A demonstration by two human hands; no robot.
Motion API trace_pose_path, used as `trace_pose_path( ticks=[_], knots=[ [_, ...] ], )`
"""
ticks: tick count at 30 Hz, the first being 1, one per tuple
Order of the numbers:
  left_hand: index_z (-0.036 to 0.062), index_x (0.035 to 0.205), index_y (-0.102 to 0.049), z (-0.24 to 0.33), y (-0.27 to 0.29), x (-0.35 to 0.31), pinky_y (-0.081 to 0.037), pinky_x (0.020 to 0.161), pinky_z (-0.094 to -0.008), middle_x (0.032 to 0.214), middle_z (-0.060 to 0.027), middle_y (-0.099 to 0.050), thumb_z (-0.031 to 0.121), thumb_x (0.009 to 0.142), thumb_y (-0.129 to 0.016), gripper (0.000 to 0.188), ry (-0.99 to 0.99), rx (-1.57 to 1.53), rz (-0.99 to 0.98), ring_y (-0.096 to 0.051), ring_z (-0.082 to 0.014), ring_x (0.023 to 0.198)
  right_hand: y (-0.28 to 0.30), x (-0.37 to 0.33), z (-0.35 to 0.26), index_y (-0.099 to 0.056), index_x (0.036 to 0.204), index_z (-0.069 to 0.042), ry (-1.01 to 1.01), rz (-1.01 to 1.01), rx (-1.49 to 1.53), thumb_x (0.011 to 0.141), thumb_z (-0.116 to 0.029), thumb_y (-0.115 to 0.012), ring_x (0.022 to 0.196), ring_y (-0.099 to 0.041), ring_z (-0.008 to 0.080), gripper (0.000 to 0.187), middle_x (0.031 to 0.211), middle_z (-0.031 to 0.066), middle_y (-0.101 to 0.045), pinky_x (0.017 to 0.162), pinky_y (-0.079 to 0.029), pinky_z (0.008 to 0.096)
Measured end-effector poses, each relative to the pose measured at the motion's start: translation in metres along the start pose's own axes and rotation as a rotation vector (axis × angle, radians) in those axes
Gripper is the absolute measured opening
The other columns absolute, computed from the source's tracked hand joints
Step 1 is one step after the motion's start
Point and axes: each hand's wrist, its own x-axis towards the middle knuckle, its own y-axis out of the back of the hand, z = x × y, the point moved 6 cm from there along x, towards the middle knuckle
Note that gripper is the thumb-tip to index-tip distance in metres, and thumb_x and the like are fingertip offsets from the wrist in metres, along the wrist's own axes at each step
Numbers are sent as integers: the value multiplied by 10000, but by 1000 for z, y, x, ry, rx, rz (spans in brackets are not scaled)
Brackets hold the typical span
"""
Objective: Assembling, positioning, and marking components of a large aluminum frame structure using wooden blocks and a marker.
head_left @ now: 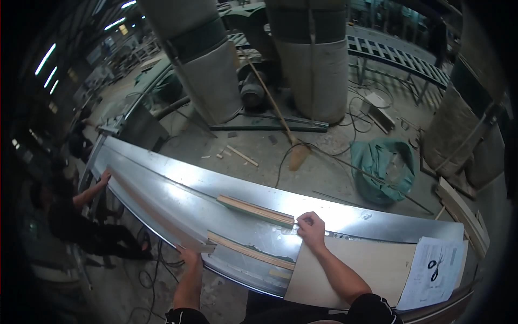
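Along the front edge of a long metal table [272, 202] lies a long brownish strip [156, 213]. My left hand [189, 255] is closed around its near end. At the strip's far left end, a co-worker's hand [106, 175] touches it. My right hand [312, 224] is closed, fingers bent, just beside the right end of a layered wooden strip [256, 210] with a green side. Whether anything is in those fingers is too small to tell. Between my arms lies a second layered wooden strip [251, 251], with a short pale wood piece [280, 274] near its right end.
A pale board [356, 264] covers the table's right part, bearing printed sheets [431, 286] and black-handled scissors [433, 270]. A co-worker [75, 216] stands at the left. Beyond the table are a broom [298, 156], a green sack [383, 170], cables and large dust bags [315, 75].
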Motion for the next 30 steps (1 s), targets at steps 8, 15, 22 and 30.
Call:
trace_pose_path(
  ticks=[8, 15, 22, 30],
  knots=[
    [101, 1275, -269, -24, -9, 10, -440, 818, -492, 1323, -284, -295, 255, 804, -542, 566, -159, 408, -20, -505, -474, 947, -4, 5, 13, -529, 789, -21, 43, -33, -27, 770, 3, -599, 576, -508, 75, 76, 666, 29, -531, 446, -426, 193],
    [229, 1393, -208, -13, -7, -1, -381, 832, -529, 1042, -353, -485, 473, 860, -306, 594, 71, 281, 62, -505, -483, 936, -3, 4, 7, -499, 783, -35, 32, -15, 16, 784, 11, -578, 617, -509, 70, 91, 713, 18, -524, 483, -425, 184],
    [235, 1392, -211, -25, -9, 5, -376, 846, -522, 1027, -343, -493, 471, 858, -312, 592, 87, 373, 65, -508, -479, 935, -9, 2, 2, -488, 819, -17, 126, -71, -42, 834, -5, -546, 487, -456, 39, 61, 665, 9, -505, 411, -361, 177],
    [271, 1386, -239, 26, 9, -21, -375, 863, -518, 1105, -281, -467, 463, 856, -310, 567, 396, 188, 112, -508, -440, 973, -9, -1, -4, -460, 798, -38, 154, -75, -52, 833, -11, -525, 563, -447, 43, 79, 731, 11, -489, 469, -373, 168]
  ],
)
